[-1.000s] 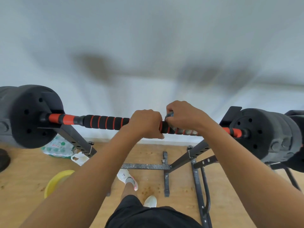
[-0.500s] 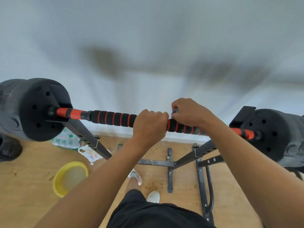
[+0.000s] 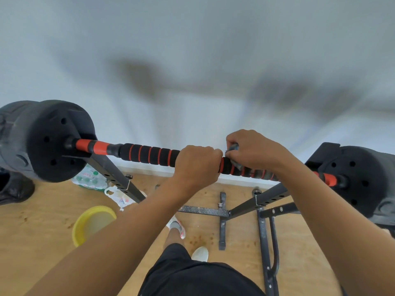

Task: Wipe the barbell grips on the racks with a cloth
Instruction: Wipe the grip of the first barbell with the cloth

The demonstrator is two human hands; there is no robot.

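From the left weight plate (image 3: 53, 142), a long bare stretch of barbell grip (image 3: 149, 153) runs to the left hand (image 3: 198, 163), clenched round it. Just beside it, the right hand (image 3: 254, 150) grasps a grey cloth (image 3: 234, 147) against the grip, with a short stretch left before the right weight plate (image 3: 359, 178). The print on the floor package (image 3: 89, 177) is unreadable.

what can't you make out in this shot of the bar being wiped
Head view only:
- cloth: mostly hidden under the right hand; only grey scraps show.
- bar: the stretch under the left hand is covered.
- left weight: cut off by the left edge; right weight by the right edge.
- packet on the floor: print too small to read.
- wall: blurred dark patches, unclear.
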